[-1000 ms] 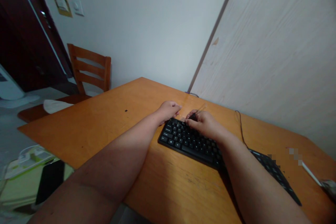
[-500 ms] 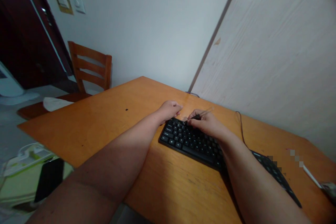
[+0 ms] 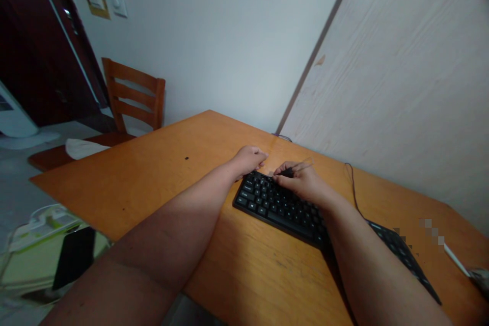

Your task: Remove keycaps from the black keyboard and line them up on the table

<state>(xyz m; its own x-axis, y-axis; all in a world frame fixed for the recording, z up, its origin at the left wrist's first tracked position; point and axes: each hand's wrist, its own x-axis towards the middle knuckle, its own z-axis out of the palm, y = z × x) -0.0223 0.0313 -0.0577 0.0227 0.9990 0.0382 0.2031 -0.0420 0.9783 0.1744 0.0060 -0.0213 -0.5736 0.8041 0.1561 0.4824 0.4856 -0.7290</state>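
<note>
A black keyboard (image 3: 280, 214) lies at a slant on the wooden table. My left hand (image 3: 249, 158) is at its far left corner, fingers curled at the edge and one finger pointing right; the undersides of the fingers are hidden. Over the upper rows of keys, my right hand (image 3: 296, 178) pinches a slim tool (image 3: 303, 165) with a clear, thin rear end and a dark part between the fingers. Its tip is near the top row and too small to make out. My right forearm covers part of the keyboard's right side.
A small black piece (image 3: 187, 158) sits on the wooden table (image 3: 153, 183). Past my right forearm are a second black keyboard-like object (image 3: 405, 254), a cable (image 3: 353, 188) and a white stick (image 3: 456, 260). A chair (image 3: 133, 97) stands beyond; a black phone (image 3: 74, 257) lies lower left.
The whole view has shifted slightly. Both hands keep nearly the same place at the keyboard, and the slim tool stays in my right hand.
</note>
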